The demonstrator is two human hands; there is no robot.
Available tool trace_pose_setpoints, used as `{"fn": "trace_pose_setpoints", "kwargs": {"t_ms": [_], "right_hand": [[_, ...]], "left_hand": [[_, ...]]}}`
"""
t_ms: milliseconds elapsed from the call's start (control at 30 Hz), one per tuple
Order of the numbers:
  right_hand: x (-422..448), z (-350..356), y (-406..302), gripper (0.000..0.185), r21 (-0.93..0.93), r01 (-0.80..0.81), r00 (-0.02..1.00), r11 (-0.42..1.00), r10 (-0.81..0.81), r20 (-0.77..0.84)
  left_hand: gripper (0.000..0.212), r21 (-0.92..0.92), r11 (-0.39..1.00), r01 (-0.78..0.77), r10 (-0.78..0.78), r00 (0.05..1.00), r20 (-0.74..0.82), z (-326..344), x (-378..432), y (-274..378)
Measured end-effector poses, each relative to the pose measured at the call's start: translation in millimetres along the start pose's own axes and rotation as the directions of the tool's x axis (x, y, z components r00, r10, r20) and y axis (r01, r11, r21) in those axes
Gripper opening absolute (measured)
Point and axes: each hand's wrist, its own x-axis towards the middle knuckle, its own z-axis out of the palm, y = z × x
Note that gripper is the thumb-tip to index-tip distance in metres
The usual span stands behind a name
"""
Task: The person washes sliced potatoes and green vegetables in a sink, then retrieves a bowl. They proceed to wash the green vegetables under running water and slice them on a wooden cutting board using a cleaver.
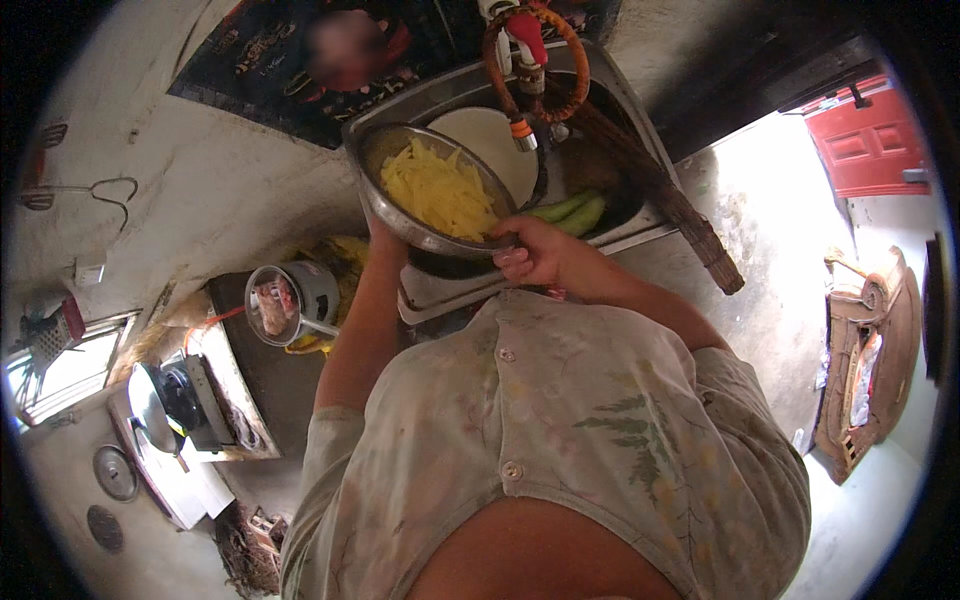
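Note:
A metal bowl (420, 231) of pale yellow sliced pieces (435, 187) is tilted over the sink, held between both hands. My left hand (388, 232) grips its left side from below, with most of the fingers hidden behind the bowl. At the lower right rim, my right hand (529, 244) has its thumb by the slices and its fingers curled outside. Behind the bowl a round white vessel (491, 146) stands in the metal sink (450, 84). Green long vegetables (574, 214) lie in the basin to the right. Over them hangs the tap's orange-ended spout (523, 135).
A bundle of thin brown sticks (675, 202) leans across the sink's right edge. Left of the left arm, a clear container with meat-like pieces (274, 304) rests near a yellow cloth or bag (349, 251). A stove-like unit with a pan (154, 409) stands at far left.

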Motion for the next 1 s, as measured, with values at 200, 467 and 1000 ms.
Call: {"fn": "trace_pose_setpoints", "kwargs": {"t_ms": [200, 467, 1000], "right_hand": [[27, -9, -4, 0.020, 0.164, -0.137, 0.959, 0.977, 0.089, 0.268], [56, -21, 14, 0.049, 0.246, -0.322, 0.831, 0.914, 0.148, 0.536], [74, 7, -2, 0.017, 0.157, 0.009, 0.970, 0.988, -0.047, 0.237]], "left_hand": [[0.062, 0.134, 0.952, -0.275, 0.245, 0.948, 0.205, 22, -7, 75], [0.061, 0.709, 0.652, -0.269, 0.161, 0.963, 0.217, 95, 22, 112], [0.058, 0.539, 0.842, 0.038, 0.045, 0.989, -0.141, 62, -20, 144]]}}
